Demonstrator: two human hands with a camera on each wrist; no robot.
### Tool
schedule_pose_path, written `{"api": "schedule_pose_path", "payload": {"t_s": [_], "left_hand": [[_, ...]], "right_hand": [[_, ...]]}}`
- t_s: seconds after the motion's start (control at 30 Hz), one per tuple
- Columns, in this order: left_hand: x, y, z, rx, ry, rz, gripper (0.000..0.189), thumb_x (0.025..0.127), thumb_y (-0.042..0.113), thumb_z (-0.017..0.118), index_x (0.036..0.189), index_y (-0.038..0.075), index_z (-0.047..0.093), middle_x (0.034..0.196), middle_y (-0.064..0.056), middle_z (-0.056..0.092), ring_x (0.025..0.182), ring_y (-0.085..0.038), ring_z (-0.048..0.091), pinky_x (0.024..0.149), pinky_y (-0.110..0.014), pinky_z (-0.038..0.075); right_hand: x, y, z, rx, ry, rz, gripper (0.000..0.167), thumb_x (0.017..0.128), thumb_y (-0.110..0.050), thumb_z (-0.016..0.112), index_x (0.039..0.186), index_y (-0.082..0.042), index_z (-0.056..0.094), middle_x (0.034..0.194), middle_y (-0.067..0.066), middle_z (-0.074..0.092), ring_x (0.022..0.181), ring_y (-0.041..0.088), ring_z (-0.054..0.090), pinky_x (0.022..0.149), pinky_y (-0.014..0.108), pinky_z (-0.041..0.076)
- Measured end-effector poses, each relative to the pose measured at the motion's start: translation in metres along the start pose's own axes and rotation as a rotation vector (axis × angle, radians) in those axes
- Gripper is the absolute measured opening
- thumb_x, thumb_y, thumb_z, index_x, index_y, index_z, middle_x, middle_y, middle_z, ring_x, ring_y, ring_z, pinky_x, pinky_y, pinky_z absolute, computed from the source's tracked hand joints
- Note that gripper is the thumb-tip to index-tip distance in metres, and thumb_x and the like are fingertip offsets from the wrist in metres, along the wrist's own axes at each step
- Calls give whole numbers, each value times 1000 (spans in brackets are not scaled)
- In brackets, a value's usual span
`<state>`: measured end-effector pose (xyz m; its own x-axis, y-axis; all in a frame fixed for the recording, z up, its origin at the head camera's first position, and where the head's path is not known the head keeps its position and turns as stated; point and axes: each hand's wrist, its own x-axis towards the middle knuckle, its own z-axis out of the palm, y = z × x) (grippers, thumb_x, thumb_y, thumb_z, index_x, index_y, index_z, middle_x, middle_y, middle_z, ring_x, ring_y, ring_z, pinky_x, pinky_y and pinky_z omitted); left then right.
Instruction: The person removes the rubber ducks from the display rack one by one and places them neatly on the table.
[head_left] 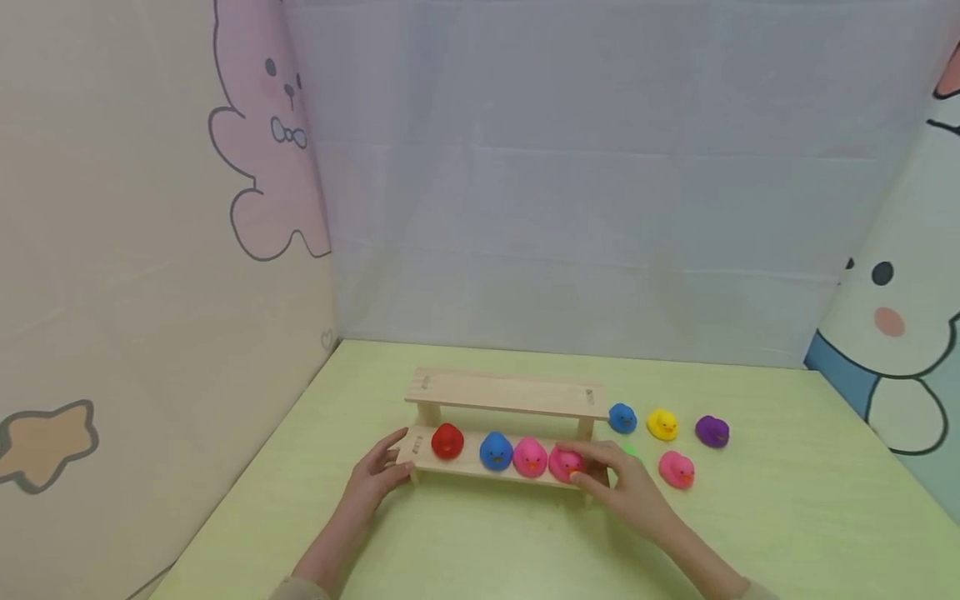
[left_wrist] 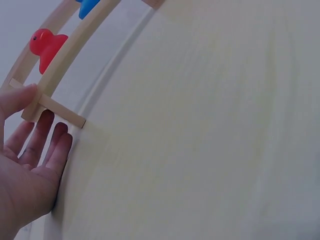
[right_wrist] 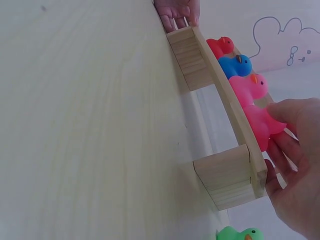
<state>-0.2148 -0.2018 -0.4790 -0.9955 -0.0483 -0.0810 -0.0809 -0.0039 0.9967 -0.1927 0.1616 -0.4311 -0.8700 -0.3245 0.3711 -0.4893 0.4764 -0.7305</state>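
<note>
A two-tier wooden shelf stands on the table. Along its lower tier sit a red rubber duck, a blue duck and a pink duck. At the right end of that row, my right hand holds a second pink duck between thumb and fingers, beside the first pink one. In the right wrist view this held duck is over the lower board. My left hand grips the left end of the lower tier, thumb and fingers on either side of the board's end.
Right of the shelf lie a blue duck, a yellow duck, a purple duck and a pink duck. A green duck is mostly hidden behind my right hand in the head view. Printed cloth walls enclose the table.
</note>
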Motion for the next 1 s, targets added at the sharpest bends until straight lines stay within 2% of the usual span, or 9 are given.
{"api": "schedule_pose_path", "payload": {"t_s": [0.13, 0.3, 0.47, 0.77, 1.0], "left_hand": [[2, -5, 2, 25, 38, -25, 57, 78, 15, 70, 130, 18, 48, 104, -13, 59, 86, -20, 60, 76, -33, 51], [1, -2, 5, 42, 22, -22, 56, 82, 16, 66, 133, 10, 44, 103, -15, 58, 83, -20, 61, 75, -34, 52], [1, -4, 4, 61, 9, -25, 55, 82, 15, 64, 133, 16, 43, 100, -13, 59, 84, -21, 61, 75, -35, 52], [-2, -5, 3, 57, -23, 28, 55, 84, 14, 62, 134, 22, 41, 103, -16, 55, 87, -24, 60, 75, -36, 52], [-6, -6, 6, 42, 37, 48, 46, 83, 16, 65, 125, 25, 49, 105, -14, 57, 89, -24, 60, 75, -36, 52]], "right_hand": [[0, 20, 5, -18, 10, -19, 38, 82, -25, 67, 119, -29, 59, 105, -15, 60, 87, 12, 53, 69, 25, 46], [-1, 19, 5, -21, 18, -19, 38, 82, -24, 67, 119, -29, 59, 107, -15, 60, 89, 9, 52, 71, 25, 47], [-1, 22, 6, -20, 15, -12, 37, 82, -26, 66, 118, -30, 59, 107, -16, 59, 90, 8, 52, 73, 24, 47], [0, 20, 6, -28, 16, -8, 36, 82, -28, 66, 117, -32, 59, 104, -17, 60, 87, 10, 52, 70, 25, 46], [1, 18, 5, -7, 1, 0, 35, 82, -29, 65, 117, -32, 60, 102, -16, 60, 84, 12, 52, 67, 24, 46]]}}
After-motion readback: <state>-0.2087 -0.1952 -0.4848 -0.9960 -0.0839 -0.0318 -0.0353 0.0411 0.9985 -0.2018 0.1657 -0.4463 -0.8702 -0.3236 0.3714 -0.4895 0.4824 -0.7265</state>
